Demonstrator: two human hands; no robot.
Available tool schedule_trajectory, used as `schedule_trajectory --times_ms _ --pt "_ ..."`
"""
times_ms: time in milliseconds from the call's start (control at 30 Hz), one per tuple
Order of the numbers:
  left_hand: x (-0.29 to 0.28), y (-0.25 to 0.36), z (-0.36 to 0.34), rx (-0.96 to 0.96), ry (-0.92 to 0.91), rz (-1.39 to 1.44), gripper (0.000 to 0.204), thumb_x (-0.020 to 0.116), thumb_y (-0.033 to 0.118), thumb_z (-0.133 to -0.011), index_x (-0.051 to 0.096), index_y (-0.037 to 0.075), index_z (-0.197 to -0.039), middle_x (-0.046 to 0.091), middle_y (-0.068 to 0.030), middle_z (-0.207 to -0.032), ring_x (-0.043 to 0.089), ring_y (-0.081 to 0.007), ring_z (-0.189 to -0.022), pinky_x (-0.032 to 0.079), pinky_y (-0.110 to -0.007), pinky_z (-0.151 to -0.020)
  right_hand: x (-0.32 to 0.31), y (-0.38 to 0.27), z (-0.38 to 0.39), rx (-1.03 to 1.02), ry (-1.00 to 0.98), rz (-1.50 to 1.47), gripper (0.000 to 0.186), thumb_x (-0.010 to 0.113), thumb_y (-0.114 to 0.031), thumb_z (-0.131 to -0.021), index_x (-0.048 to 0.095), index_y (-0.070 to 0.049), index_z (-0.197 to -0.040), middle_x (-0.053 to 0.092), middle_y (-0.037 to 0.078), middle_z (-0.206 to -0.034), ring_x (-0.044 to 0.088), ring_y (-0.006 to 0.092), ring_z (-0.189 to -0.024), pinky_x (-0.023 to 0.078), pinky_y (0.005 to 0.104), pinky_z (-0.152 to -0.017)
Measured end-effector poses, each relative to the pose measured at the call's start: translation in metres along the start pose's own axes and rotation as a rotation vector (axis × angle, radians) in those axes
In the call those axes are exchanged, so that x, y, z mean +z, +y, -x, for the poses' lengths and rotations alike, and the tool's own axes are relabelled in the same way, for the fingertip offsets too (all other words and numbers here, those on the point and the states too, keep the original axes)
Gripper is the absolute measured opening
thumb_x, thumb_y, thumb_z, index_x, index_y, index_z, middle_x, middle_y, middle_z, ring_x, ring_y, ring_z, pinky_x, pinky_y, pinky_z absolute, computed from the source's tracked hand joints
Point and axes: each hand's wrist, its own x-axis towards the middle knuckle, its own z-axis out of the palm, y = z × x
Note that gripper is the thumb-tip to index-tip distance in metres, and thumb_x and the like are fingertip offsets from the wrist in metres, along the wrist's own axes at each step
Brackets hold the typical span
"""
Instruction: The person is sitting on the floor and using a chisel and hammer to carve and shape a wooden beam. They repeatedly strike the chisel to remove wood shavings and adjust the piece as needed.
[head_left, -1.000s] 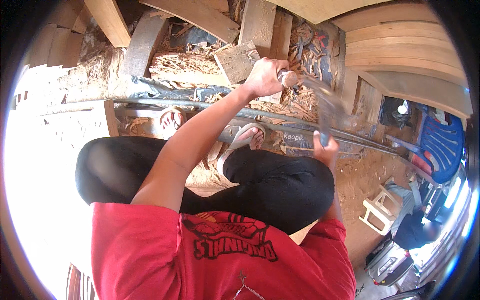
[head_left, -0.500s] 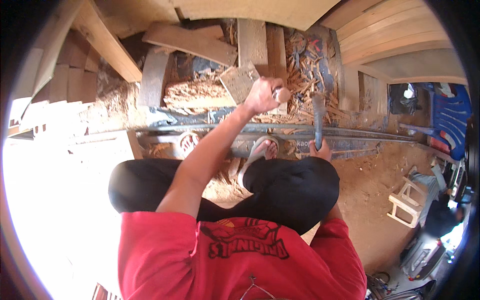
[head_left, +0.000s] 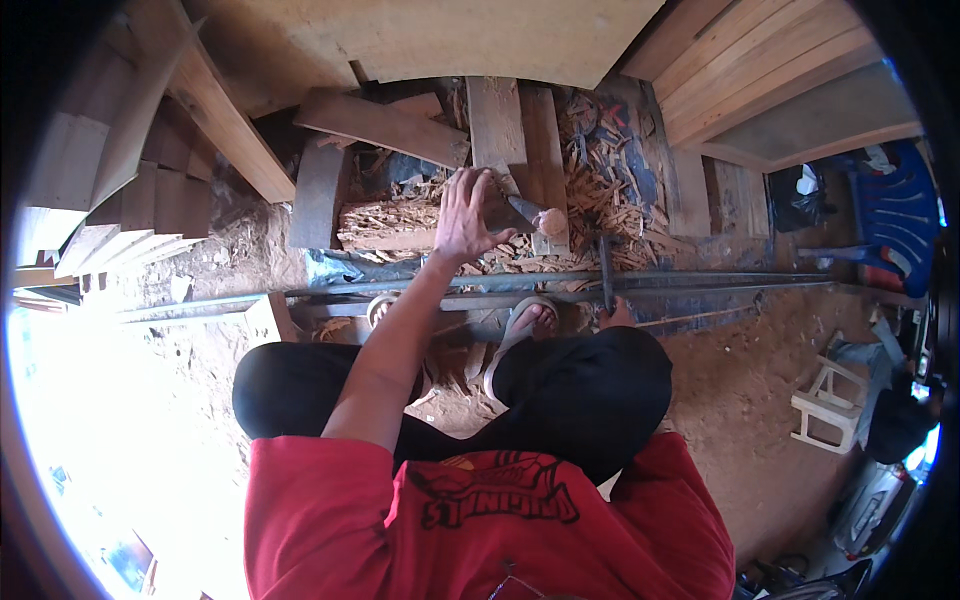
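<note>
My left hand [head_left: 466,222] is open, fingers spread, resting over a small piece of wood [head_left: 506,181] that it partly hides. Just right of its fingertips, a chisel-like tool [head_left: 549,220] points its round, pale wooden handle end up at me; no hand is on it. Its tip is hidden, so I cannot tell whether it is stuck in the wood. By my right knee, my right hand [head_left: 617,314] is closed round the near end of a long dark bar [head_left: 606,268], which points away from me.
Wood chips [head_left: 610,200] cover the ground around several boards [head_left: 497,115]. Metal rods [head_left: 690,280] run crosswise before my sandalled feet. Stacked planks [head_left: 770,75] stand at far right, near a blue plastic chair [head_left: 893,215]. A pale stool [head_left: 830,405] lies at right, beside another person.
My left hand has let go of the chisel-like tool and moved left with its fingers spread. My right hand, with the bar, has shifted slightly nearer and to the left.
</note>
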Motion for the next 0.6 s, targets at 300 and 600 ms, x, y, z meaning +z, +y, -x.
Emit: schedule_trajectory --times_ms 300,600 --pt "0.007 -0.021 -0.028 -0.013 -0.203 -0.193 0.132 0.090 0.072 -0.069 0.039 -0.001 -0.167 0.053 -0.0202 -0.151 0.047 -0.0396 -0.144 0.033 -0.056 -0.127 -0.218 -0.320 -0.024 -0.655 -0.238 -0.232 0.063 0.056 -0.056 -0.112 0.069 -0.005 -0.147 0.072 0.024 -0.146 0.070 0.0315 -0.136 0.056 0.0406 -0.109" --pt "0.010 -0.029 -0.026 0.023 -0.222 -0.281 0.135 0.088 0.074 -0.069 0.037 0.001 -0.170 0.054 -0.0194 -0.143 0.053 -0.0399 -0.132 0.041 -0.054 -0.116 -0.188 -0.377 0.005 -0.495 -0.621 0.440 0.040 0.061 -0.020 -0.096 0.075 0.015 -0.084 0.077 0.030 -0.079 0.080 0.0416 -0.075 0.064 0.0495 -0.086"
